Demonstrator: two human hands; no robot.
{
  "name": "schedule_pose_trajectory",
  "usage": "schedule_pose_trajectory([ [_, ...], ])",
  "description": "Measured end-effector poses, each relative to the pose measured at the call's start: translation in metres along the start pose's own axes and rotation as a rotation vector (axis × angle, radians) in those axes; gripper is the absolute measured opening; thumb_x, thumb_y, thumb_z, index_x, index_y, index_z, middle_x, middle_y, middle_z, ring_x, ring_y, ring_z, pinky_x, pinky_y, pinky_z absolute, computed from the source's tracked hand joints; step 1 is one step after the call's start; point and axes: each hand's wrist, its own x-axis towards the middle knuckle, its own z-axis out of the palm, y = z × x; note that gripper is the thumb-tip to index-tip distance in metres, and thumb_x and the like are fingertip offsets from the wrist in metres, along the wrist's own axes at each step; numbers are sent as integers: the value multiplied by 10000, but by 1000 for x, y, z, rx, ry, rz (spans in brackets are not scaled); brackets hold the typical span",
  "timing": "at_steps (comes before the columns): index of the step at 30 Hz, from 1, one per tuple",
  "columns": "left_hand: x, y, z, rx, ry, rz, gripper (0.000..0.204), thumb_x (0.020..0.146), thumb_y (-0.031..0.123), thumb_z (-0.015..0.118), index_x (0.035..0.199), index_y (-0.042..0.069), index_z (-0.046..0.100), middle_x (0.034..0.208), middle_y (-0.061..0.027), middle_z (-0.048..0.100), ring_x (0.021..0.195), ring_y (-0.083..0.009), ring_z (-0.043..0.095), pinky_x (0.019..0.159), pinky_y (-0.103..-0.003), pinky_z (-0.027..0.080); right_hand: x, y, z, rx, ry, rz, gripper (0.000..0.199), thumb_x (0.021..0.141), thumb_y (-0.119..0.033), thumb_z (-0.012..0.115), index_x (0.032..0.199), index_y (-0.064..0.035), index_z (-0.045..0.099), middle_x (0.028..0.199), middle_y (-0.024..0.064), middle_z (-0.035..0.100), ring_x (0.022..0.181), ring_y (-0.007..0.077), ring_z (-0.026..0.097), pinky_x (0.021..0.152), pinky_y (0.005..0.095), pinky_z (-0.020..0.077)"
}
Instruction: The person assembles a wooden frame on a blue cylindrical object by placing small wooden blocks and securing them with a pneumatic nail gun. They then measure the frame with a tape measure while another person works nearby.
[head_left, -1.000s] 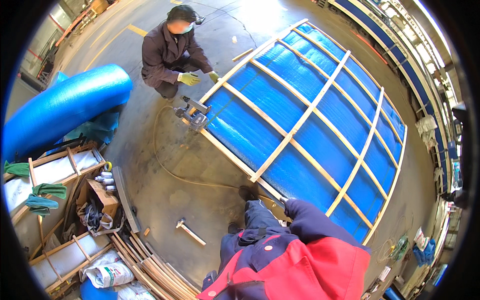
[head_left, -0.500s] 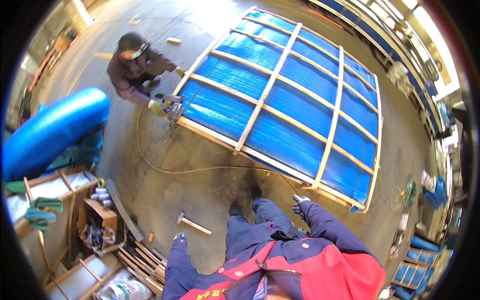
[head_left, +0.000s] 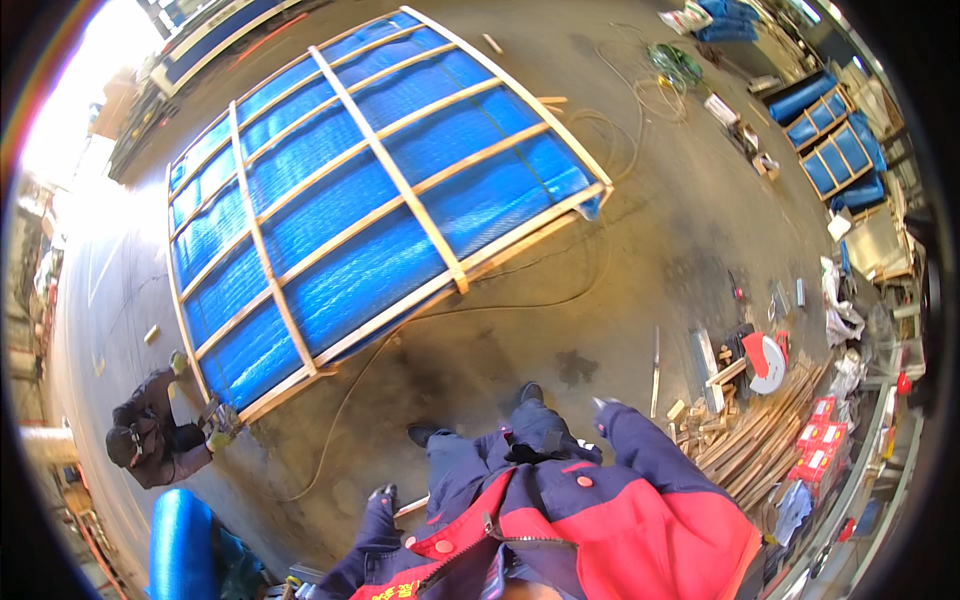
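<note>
Slat lattice (head_left: 380, 155) spans the blue-wrapped panel (head_left: 368, 275); fastening unverified, co-worker (head_left: 160, 440) at near left corner. Left hand (head_left: 381, 496), right hand (head_left: 602, 410): grip cannot be told.

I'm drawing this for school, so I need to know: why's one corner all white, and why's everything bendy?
In the head view, strong glare washes out the upper left; in that same head view, the fisheye lens bows the wooden frame, and the blue sheeting has pale, shiny patches.

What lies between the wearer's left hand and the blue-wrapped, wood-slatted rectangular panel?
Head view: a thin tan hose lies on grey floor between the left hand and the panel.
</note>
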Motion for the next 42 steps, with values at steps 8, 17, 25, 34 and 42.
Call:
schedule_pose_trajectory([
  [8,86,240,16,-273,-95,-278,486,984,488,644,1281,105,684,835,-78,707,693,-191,645,597,-352,522,-21,237,-69,491,-48,435,378,1018,-380,555,1171,-54,671,932,155,724,819,266,689,781,418,559],
  [17,132,433,44,320,-462,-15,406,1010,435,617,1116,56,717,926,-106,733,752,-248,682,687,-415,532,91,148,-149,1432,156,-67,288,990,-309,676,1095,-40,675,849,58,692,723,148,638,660,344,524],
  [25,261,675,140,828,-531,5,454,1001,469,588,1120,52,723,905,-205,732,787,-363,698,710,-471,537,111,261,-293,1220,204,133,222,1021,-360,561,981,-149,622,746,42,585,586,193,552,518,340,434],
  [34,404,1095,294,473,-304,796,369,997,369,597,1129,37,688,1035,-250,714,1016,-430,682,854,-463,555,86,439,-344,1391,107,722,302,980,-442,532,1053,-156,594,905,133,579,763,302,540,670,413,434],
  [42,454,1304,366,592,-339,565,372,1006,368,590,1155,37,672,1019,-238,714,984,-414,688,850,-463,556,249,504,-529,1021,7,456,484,896,-434,646,1246,-103,605,1161,195,628,1067,355,584,903,444,459],
])
